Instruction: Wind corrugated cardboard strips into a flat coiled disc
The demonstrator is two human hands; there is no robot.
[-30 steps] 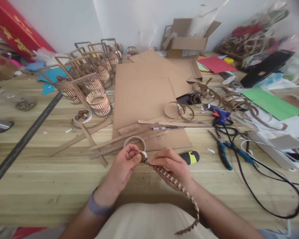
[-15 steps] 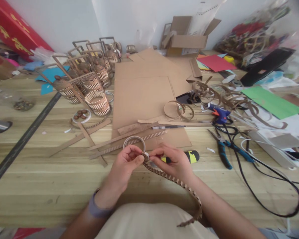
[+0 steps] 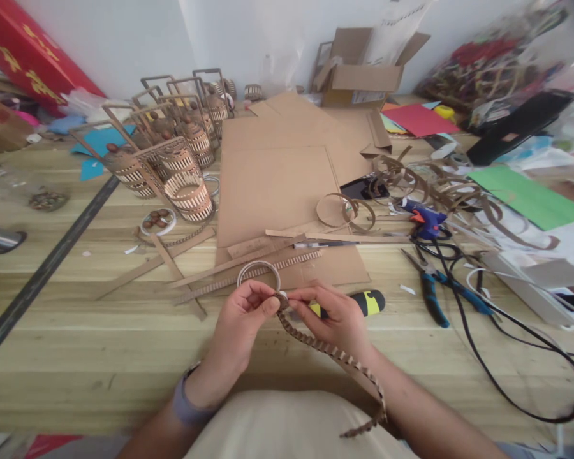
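My left hand [image 3: 242,322] pinches a small rolled end of a notched cardboard strip [image 3: 335,358] just above the wooden table [image 3: 76,344]. My right hand [image 3: 332,313] pinches the same strip right beside the roll, fingers closed on it. The strip trails down to the right across my right forearm toward my lap. A thin cardboard ring [image 3: 258,271] lies on the table just beyond my left fingers. A yellow and black tool handle [image 3: 370,301] lies behind my right hand.
Flat cardboard sheets [image 3: 272,185] and loose strips lie ahead. Several cardboard lanterns [image 3: 172,162] stand at the left. Blue pliers [image 3: 430,290], a glue gun [image 3: 425,220] and a black cable [image 3: 516,363] lie to the right, with coloured paper and an open box [image 3: 358,76] behind.
My right fingers moved left along the strip up to the rolled end, and the roll has grown tighter between both hands. The trailing strip has shifted slightly.
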